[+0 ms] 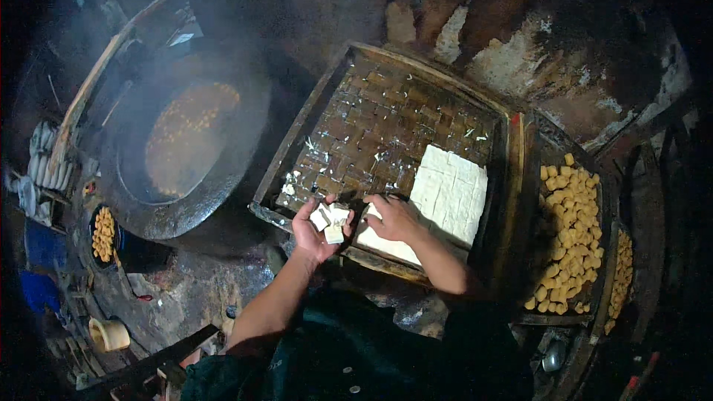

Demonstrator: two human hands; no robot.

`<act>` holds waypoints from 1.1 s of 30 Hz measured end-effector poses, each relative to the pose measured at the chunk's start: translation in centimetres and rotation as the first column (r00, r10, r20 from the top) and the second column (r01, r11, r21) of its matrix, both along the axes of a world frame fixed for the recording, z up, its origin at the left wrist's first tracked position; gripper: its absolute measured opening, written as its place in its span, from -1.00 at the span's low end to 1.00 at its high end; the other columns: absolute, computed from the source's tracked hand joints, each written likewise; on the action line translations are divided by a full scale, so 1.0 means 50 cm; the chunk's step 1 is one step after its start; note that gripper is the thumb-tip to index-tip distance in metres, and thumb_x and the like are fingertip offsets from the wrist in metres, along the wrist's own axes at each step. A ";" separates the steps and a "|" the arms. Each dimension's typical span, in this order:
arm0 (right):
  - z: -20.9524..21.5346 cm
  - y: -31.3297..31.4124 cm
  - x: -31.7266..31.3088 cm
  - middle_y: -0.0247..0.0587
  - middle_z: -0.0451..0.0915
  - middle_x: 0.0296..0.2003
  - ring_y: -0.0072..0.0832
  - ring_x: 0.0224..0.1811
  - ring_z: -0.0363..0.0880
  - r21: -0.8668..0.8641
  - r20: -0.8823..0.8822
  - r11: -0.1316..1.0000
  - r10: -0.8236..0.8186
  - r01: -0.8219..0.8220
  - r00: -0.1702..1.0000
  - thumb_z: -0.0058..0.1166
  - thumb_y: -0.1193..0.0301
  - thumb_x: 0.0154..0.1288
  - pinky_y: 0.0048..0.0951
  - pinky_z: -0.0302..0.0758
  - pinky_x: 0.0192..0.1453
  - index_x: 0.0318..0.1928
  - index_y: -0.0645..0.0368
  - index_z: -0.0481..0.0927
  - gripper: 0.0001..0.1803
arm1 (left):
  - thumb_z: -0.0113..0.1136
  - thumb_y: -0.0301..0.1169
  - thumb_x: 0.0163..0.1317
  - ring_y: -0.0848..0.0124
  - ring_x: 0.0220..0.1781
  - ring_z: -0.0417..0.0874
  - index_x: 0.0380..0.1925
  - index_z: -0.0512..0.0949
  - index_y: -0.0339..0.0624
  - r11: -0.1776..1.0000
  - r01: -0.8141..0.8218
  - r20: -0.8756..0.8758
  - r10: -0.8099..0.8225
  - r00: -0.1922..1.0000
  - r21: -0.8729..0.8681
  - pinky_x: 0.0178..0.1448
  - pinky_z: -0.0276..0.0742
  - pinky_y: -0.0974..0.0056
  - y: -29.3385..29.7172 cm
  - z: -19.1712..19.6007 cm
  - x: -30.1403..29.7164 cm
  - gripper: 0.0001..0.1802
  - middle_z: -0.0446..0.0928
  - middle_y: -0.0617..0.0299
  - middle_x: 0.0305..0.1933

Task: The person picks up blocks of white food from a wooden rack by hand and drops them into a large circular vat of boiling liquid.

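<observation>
My left hand (306,236) is palm up at the near left corner of a wooden-framed woven tray (375,122). White blocks of tofu (334,235) rest on its palm, with the fingers curled around them. Just to the right, my right hand (401,221) reaches down over the near part of a white tofu slab (449,189). Its fingers bend around a piece of tofu (373,212) at the slab's left edge, and the hand covers part of the slab. Cut lines show on the slab, which lies in the tray's near right part.
At left a big steaming wok (256,130) holds liquid with golden pieces afloat. A crate of golden fried tofu (568,234) stands right of the tray. Farther left are a small bowl of fried pieces (104,234), a long wooden pole (96,74) and a yellowish container (109,334).
</observation>
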State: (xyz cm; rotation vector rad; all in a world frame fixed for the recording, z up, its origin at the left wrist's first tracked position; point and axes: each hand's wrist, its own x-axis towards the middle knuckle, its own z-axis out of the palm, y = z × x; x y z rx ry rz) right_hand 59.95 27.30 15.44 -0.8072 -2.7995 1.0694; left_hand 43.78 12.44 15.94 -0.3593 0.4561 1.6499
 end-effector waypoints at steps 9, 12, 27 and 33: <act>-0.024 -0.043 0.037 -0.18 0.48 -0.19 -0.07 -0.16 0.55 0.488 -0.050 0.872 0.068 -0.035 0.996 0.09 0.17 0.24 -0.02 0.52 -0.14 0.03 -0.05 0.48 -0.64 | -0.08 0.04 0.27 -0.02 -0.09 0.58 -0.11 0.55 -0.08 0.999 -0.043 -0.009 0.043 0.999 0.024 -0.24 0.56 0.04 -0.012 0.008 -0.007 -0.53 0.56 -0.03 -0.15; -0.026 -0.036 0.046 -0.19 0.52 -0.20 -0.04 -0.25 0.58 0.521 -0.062 0.853 0.062 -0.020 0.996 0.13 0.17 0.22 -0.02 0.53 -0.22 0.00 -0.08 0.48 -0.64 | -0.11 -0.03 0.29 -0.10 -0.04 0.59 -0.09 0.52 -0.10 0.997 -0.059 0.043 0.057 0.997 0.045 -0.23 0.62 -0.05 -0.011 0.012 -0.010 -0.56 0.53 -0.22 -0.07; -0.031 0.039 0.001 -0.29 0.59 -0.21 -0.56 -0.40 0.51 -0.439 0.003 0.890 -0.135 0.122 0.991 0.18 0.26 0.25 -0.47 0.48 -0.38 0.11 0.12 0.48 -0.55 | -0.06 0.01 0.26 -0.12 0.08 0.54 -0.14 0.54 -0.13 0.991 -0.011 0.012 0.010 1.000 0.133 -0.12 0.63 -0.09 -0.007 0.025 -0.016 -0.54 0.53 -0.14 -0.03; -0.053 0.038 -0.021 -0.17 0.62 -0.22 -0.39 -0.28 0.57 -0.492 0.139 0.848 -0.148 0.198 0.979 0.17 0.23 0.24 -0.35 0.53 -0.16 0.25 0.04 0.41 -0.43 | -0.07 0.00 0.27 -0.13 0.09 0.53 -0.11 0.53 -0.12 0.984 0.017 0.057 -0.028 0.998 0.175 -0.09 0.63 -0.10 0.001 0.024 -0.026 -0.55 0.52 -0.15 -0.01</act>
